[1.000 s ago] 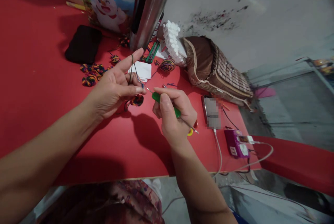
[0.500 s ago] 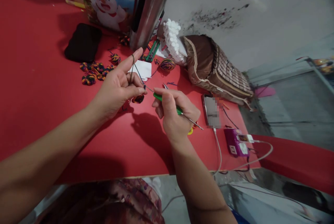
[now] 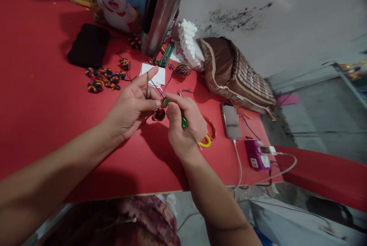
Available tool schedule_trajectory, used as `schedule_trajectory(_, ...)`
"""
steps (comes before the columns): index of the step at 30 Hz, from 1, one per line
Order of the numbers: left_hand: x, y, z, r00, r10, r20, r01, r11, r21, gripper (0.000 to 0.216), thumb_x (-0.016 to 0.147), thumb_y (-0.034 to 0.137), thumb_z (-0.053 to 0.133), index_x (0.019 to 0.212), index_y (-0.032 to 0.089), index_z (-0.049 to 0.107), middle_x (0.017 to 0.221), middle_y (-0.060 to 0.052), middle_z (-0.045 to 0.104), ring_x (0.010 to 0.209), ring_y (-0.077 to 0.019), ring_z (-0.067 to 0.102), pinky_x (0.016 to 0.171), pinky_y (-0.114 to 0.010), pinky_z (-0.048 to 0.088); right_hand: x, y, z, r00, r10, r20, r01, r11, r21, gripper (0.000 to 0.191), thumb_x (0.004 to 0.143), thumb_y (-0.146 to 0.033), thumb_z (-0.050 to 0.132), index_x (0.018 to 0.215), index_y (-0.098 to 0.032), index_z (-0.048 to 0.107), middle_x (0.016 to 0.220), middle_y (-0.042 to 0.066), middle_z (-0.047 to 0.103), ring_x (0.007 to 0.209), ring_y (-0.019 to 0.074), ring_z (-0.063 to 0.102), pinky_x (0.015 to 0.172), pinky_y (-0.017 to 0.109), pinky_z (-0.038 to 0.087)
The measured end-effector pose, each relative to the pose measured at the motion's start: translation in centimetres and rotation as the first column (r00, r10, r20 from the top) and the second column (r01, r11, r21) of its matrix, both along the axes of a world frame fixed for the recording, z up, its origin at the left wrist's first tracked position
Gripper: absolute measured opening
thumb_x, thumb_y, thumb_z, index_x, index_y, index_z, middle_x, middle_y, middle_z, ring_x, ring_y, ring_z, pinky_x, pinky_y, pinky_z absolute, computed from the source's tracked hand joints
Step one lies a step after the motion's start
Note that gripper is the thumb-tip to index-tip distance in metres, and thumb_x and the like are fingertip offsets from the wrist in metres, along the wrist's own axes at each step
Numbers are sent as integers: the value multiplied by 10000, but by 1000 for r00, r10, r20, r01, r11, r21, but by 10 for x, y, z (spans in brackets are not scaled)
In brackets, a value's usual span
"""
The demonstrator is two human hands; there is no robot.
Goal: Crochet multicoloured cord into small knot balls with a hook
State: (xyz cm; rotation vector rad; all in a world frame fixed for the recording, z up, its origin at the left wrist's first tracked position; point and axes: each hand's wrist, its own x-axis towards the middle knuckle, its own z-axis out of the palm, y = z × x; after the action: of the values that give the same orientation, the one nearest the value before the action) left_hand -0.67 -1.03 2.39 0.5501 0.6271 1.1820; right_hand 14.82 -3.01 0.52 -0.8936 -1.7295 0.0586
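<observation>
The green-handled crochet hook sits between the hands, inward of the bench's near edge, its handle now closer to the left fingertips. Fingers hide the stitch. The right hand grips the hook closed; the left hand, forefinger extended, pinches dark yarn. Scissors show more handle than before.

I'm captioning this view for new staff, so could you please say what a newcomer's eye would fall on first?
Probably the right hand gripping a green-handled hook, and the left hand with dark yarn around its index finger, both over the red table. Next, perhaps, the steel bottle behind them and the cartoon snowman to its left.
</observation>
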Motion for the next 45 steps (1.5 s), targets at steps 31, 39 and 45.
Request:
schedule_trajectory(31, 1, -1, -4, 983, 89, -162, -37, 954, 296, 857, 744, 43, 898, 1514, 368, 712, 788, 57, 635, 653, -118, 560, 592, -242, 498, 5, -4, 6, 981, -18, 191, 25, 999, -33, 207, 1117, -345, 689, 1267, -254, 798, 1032, 39, 869, 886, 158, 812, 830, 263, 659)
schedule_trajectory(39, -15, 10, 1, 990, -138, 13, 138, 990, 17, 815, 683, -49, 855, 1435, 245, 740, 788, 46, 730, 661, -101, 654, 641, -207, 550, 7, 0, -2, 995, 90, 43, -85, 992, -91, 277, 1116, -460, 669, 1332, -327, 779, 1020, 36, 857, 874, 191, 812, 817, 327, 695)
schedule_trajectory(45, -25, 17, 5, 989, -148, 28, 148, 989, 4, 694, 690, -74, 816, 1297, 261, 817, 765, 30, 745, 680, -129, 697, 689, -235, 581, 5, 4, -10, 950, 124, -288, -190, 958, -217, 255, 1066, -481, 752, 1222, -282, 787, 906, 13, 826, 707, 160, 787, 719, 324, 682)
